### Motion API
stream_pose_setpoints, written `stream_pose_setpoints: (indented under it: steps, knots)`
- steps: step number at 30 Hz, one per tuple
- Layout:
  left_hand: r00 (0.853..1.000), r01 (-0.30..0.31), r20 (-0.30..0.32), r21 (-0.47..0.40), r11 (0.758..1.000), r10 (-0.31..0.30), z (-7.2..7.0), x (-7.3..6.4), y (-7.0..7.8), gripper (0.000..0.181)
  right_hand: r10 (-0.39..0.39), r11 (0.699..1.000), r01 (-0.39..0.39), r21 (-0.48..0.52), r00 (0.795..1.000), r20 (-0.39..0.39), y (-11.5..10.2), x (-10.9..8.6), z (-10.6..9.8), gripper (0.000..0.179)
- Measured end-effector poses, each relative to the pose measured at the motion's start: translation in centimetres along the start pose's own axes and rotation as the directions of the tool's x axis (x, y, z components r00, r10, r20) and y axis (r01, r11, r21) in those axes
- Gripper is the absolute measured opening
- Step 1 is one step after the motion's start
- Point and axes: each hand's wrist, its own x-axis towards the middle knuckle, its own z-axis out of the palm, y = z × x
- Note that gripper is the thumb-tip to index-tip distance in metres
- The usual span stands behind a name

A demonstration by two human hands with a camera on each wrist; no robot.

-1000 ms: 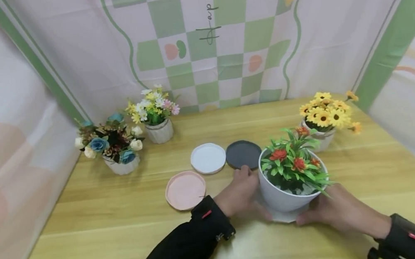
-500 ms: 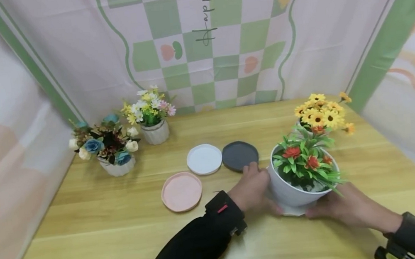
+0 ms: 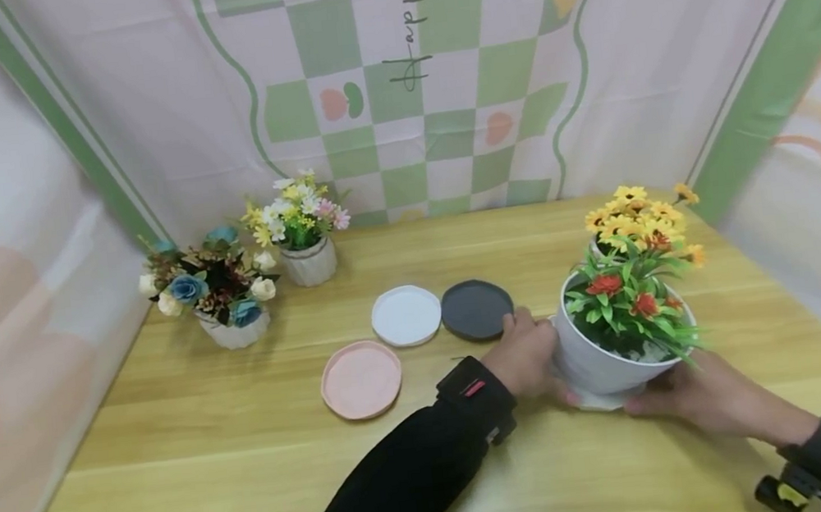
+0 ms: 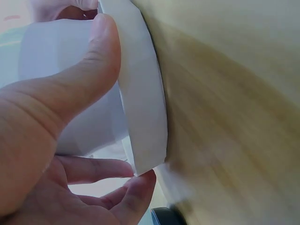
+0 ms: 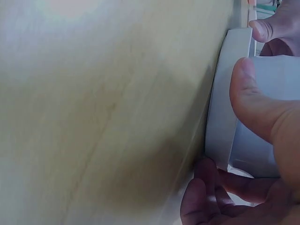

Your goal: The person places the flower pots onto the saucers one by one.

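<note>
A white flowerpot (image 3: 599, 365) with a red-flowered green plant (image 3: 630, 305) stands in a pale angular saucer (image 3: 606, 402) at the right of the head view. My left hand (image 3: 531, 356) holds the saucer's left side and my right hand (image 3: 709, 396) its right side. In the left wrist view the thumb (image 4: 101, 56) lies over the rim of the saucer (image 4: 143, 89), with fingers at its far edge. The right wrist view has the thumb (image 5: 246, 89) against the rim and pot wall, and fingertips at the base of the saucer (image 5: 222, 103), close over the table.
Left of my hands lie a black plate (image 3: 477, 309), a white plate (image 3: 405, 316) and a pink plate (image 3: 361, 380). A pot of yellow flowers (image 3: 633, 222) stands just behind the plant. Blue-and-white flowers (image 3: 209, 288) and mixed small flowers (image 3: 295, 217) stand at back left.
Both hands have carried the saucer and flowerpot to the right and slightly back, so the plant now overlaps the yellow flowers in the head view. The plates have stayed put.
</note>
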Motion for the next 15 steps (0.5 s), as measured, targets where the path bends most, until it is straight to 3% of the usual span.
stream_pose_setpoints:
  steps: [8, 15]
  knots:
    - [0.999, -0.022, 0.026, 0.005, 1.0, 0.022, -0.6, 1.7, 0.3, 0.069, -0.008, 1.0, 0.008, -0.003, 1.0, -0.004, 0.5, 0.6, -0.9, 0.098]
    - [0.997, -0.05, 0.056, 0.015, 0.999, 0.049, -1.1, 3.0, -0.3, 0.07, 0.05, 0.999, -0.049, -0.012, 0.999, 0.014, 0.0, 0.9, -0.7, 0.096]
